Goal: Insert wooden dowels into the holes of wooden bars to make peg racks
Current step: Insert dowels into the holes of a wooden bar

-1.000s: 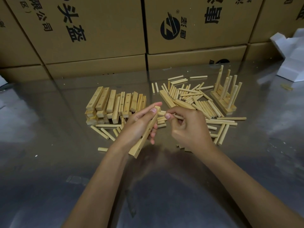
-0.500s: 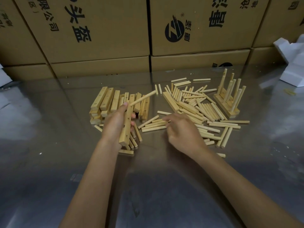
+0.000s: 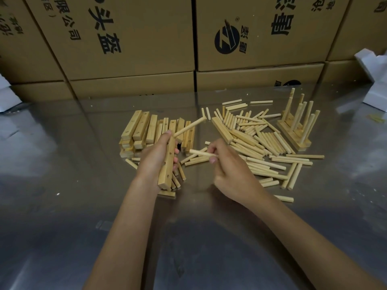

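Observation:
My left hand (image 3: 156, 159) grips a wooden bar (image 3: 167, 162) upright, its row of holes facing right. One dowel (image 3: 189, 127) sticks out of the bar's top hole, slanting up to the right. My right hand (image 3: 228, 170) pinches a second dowel (image 3: 202, 153), its free end pointing left toward the bar, a short gap away. A stack of plain bars (image 3: 142, 130) lies behind my left hand. Loose dowels (image 3: 261, 141) are scattered behind and right of my right hand. A finished peg rack (image 3: 298, 122) stands at the far right of the pile.
Cardboard boxes (image 3: 129, 38) wall off the back of the shiny metal table (image 3: 62, 164). White foam pieces (image 3: 374, 80) sit at the back right, and another white piece (image 3: 6, 95) at the left edge. A few short dowels (image 3: 167, 192) lie under my left hand.
A dowel went into the bar's top hole. My left hand swung the bar left over the stack. My right hand dropped to the loose pile and lifted another dowel.

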